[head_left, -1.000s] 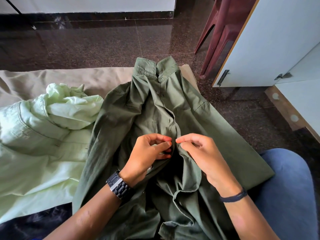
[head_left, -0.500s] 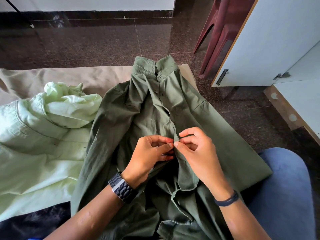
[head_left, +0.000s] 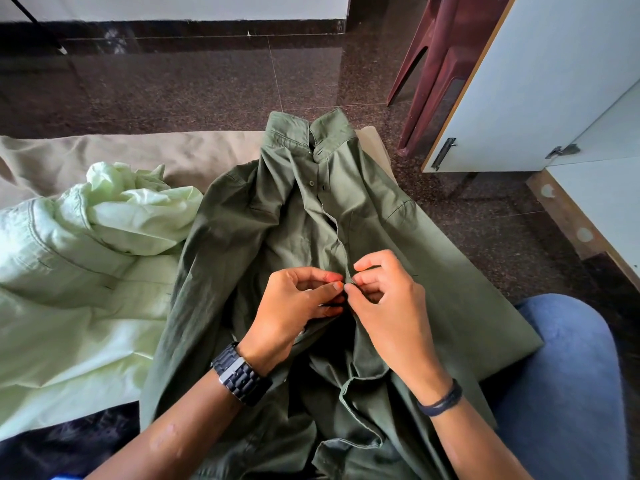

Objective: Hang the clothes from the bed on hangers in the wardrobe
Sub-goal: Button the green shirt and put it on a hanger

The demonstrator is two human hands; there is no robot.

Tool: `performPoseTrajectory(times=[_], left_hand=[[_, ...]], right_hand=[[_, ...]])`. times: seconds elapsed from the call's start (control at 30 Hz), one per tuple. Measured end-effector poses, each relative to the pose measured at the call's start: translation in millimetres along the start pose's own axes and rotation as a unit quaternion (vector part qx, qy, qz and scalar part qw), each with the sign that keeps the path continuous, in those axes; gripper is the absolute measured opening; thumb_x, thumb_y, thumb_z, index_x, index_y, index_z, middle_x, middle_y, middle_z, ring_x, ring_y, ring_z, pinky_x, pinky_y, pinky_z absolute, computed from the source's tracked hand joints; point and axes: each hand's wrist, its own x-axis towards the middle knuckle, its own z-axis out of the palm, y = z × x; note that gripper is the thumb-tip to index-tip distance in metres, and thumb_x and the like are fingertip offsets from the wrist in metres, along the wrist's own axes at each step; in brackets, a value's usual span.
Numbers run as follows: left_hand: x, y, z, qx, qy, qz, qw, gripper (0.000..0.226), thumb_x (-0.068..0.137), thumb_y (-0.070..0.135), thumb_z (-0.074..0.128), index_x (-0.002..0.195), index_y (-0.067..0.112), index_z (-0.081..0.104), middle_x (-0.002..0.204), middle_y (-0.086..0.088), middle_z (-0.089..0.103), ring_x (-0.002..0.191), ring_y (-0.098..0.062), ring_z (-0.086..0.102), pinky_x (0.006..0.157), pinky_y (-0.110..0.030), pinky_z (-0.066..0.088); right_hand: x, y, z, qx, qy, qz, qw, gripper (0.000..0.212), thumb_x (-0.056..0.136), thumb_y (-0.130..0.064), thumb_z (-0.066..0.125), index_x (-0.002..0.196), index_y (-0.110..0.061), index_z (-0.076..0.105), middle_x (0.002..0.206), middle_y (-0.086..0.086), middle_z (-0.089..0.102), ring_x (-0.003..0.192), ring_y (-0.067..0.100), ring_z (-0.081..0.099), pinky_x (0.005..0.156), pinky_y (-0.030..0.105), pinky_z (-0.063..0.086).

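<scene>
Dark granite floor (head_left: 207,81) filled the upper frame. At centre, the olive shirt (head_left: 433,271) was spread on the bed (head_left: 156,150), its placket pinched by left hand (head_left: 294,306) and right hand (head_left: 388,306); the button was hidden by fingertips.

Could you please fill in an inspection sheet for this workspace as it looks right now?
Surface: beige bed sheet, creased.
Job's things: dark green shirt lies collar away from the person, front partly open; pale green garment crumpled to its left.
Clutter: nothing seen.
Grippers: left hand and right hand both pinch the green shirt's front edge.
Cables: nothing seen.
Surroundings: dark polished floor, white wardrobe door ajar, maroon plastic chair behind it.
</scene>
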Motion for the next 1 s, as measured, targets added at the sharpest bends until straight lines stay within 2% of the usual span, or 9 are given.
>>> performPoseTrajectory(times=[0.13, 0.27, 0.43, 0.57, 0.7, 0.8, 1.0], left_hand=[[0.2, 0.2, 1.4, 0.017, 0.005, 0.008, 1.000, 0.007, 0.082, -0.005, 0.065, 0.081, 0.001, 0.069, 0.075, -0.017, 0.068, 0.070, -0.022, 0.067, 0.069, -0.032, 0.060], [-1.1, -2.0, 2.0, 0.017, 0.006, 0.006, 1.000, 0.003, 0.081, -0.005, 0.067, 0.082, -0.002, 0.069, 0.076, -0.019, 0.069, 0.070, -0.023, 0.068, 0.072, -0.034, 0.060], [-3.1, -2.0, 3.1, -0.004, 0.010, -0.002, 1.000, 0.004, 0.081, -0.006, 0.066, 0.081, -0.002, 0.068, 0.076, -0.018, 0.070, 0.068, -0.023, 0.069, 0.071, -0.032, 0.060], [-0.8, -0.8, 3.6, 0.011, 0.009, 0.003, 1.000, 0.005, 0.082, -0.007, 0.066, 0.081, -0.002, 0.068, 0.072, -0.015, 0.069, 0.066, -0.020, 0.068, 0.070, -0.032, 0.060], [0.8, -2.8, 2.4, 0.026, 0.019, 0.001, 1.000, 0.006, 0.082, -0.006, 0.066, 0.081, -0.002, 0.068, 0.075, -0.017, 0.068, 0.066, -0.021, 0.067, 0.070, -0.031, 0.060], [1.6, -2.3, 3.3, 0.029, 0.017, -0.003, 0.999, 0.006, 0.082, -0.008, 0.065, 0.082, -0.002, 0.068, 0.073, -0.016, 0.067, 0.064, -0.019, 0.066, 0.068, -0.029, 0.060], [0.2, -4.7, 9.1, 0.024, 0.007, -0.009, 1.000, 0.010, 0.089, 0.000, 0.059, 0.087, -0.002, 0.069, 0.080, -0.015, 0.070, 0.074, -0.021, 0.067, 0.074, -0.029, 0.059]], right_hand=[[0.0, 1.1, -1.0, 0.047, 0.010, 0.034, 0.998, 0.027, 0.078, -0.004, 0.075, 0.087, -0.023, 0.058, 0.072, -0.013, 0.069, 0.065, 0.001, 0.065, 0.063, 0.011, 0.049], [-0.2, -0.1, -0.9, 0.038, 0.008, 0.018, 0.999, 0.023, 0.078, -0.004, 0.074, 0.092, -0.016, 0.062, 0.070, -0.014, 0.068, 0.065, 0.000, 0.066, 0.064, 0.010, 0.049], [-4.7, 4.1, -1.2, 0.002, 0.004, -0.010, 1.000, 0.027, 0.080, -0.001, 0.072, 0.095, -0.018, 0.058, 0.070, -0.014, 0.067, 0.068, 0.001, 0.065, 0.064, 0.009, 0.048], [-6.1, 5.5, -0.1, 0.022, 0.018, -0.016, 0.999, 0.027, 0.081, -0.004, 0.072, 0.099, -0.019, 0.059, 0.076, -0.010, 0.069, 0.073, 0.003, 0.067, 0.068, 0.014, 0.052], [-4.8, 5.7, -2.3, 0.049, -0.008, -0.009, 0.999, 0.019, 0.088, -0.003, 0.062, 0.101, -0.016, 0.060, 0.078, -0.005, 0.071, 0.078, 0.002, 0.068, 0.071, 0.015, 0.053], [-1.5, 7.1, -6.4, 0.021, -0.022, -0.024, 0.999, 0.022, 0.088, 0.001, 0.060, 0.101, -0.017, 0.060, 0.076, -0.009, 0.071, 0.075, -0.001, 0.067, 0.068, 0.010, 0.049], [-1.2, 9.6, -2.2, -0.030, -0.021, -0.048, 0.998, 0.032, 0.079, 0.002, 0.069, 0.101, -0.017, 0.056, 0.076, -0.010, 0.066, 0.072, 0.004, 0.065, 0.060, 0.011, 0.049]])
